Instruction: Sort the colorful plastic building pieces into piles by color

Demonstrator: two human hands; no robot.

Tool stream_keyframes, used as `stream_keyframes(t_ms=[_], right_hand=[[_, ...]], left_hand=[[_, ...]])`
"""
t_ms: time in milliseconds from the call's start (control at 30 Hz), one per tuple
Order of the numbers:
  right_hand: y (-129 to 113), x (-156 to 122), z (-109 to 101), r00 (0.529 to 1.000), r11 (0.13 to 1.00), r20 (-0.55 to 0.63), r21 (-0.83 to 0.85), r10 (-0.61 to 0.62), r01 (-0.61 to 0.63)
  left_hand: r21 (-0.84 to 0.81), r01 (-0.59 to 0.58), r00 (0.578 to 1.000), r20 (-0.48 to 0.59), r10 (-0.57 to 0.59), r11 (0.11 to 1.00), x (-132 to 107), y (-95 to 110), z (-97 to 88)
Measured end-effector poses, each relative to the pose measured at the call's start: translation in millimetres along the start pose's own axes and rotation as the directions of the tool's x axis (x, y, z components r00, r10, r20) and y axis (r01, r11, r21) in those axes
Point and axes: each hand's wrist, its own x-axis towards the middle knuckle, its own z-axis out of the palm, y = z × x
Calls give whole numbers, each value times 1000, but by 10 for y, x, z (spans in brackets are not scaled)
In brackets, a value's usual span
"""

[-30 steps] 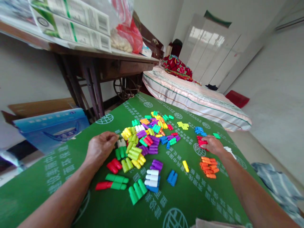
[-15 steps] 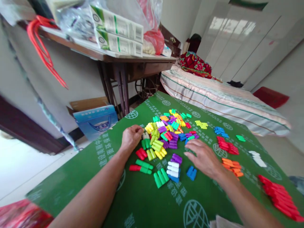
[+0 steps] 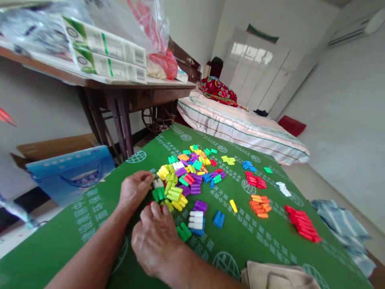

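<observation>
Several white-and-green plastic tubes (image 3: 159, 194) just right of bunched left fingers (image 3: 143, 176) | green plastic tubes (image 3: 184, 232) right of curled right fingers (image 3: 157, 212) | pinching anything: cannot tell

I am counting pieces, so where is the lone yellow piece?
In the head view, the lone yellow piece lies right of centre, between a blue piece and the orange group.
</observation>
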Motion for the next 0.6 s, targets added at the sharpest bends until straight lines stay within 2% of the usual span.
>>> stream_keyframes(t_ms=[200,333,400,500,533,600], right_hand=[[118,-132,40,986,990,-165,138,-7,30],[249,-253,71,968,961,-228,276,100,-34],[346,-362,63,954,919,-242,388,178,-72],[551,-589,60,908,756,-218,638,357,-145],[635,-671,68,883,667,-190,726,428,-167],[821,-833,95,821,428,-108,887,560,-175]], left_hand=[[10,1,1000,21,-1,1000,-13,44,-29],[-9,-6,1000,-2,6,1000,-21,50,-31],[2,-10,1000,-11,10,1000,-20,58,-36],[19,-3,1000,-8,3,1000,-12,70,-44],[22,1,1000,-7,-1,1000,-7,72,-45],[34,7,1000,-3,-7,999,6,74,-44]])
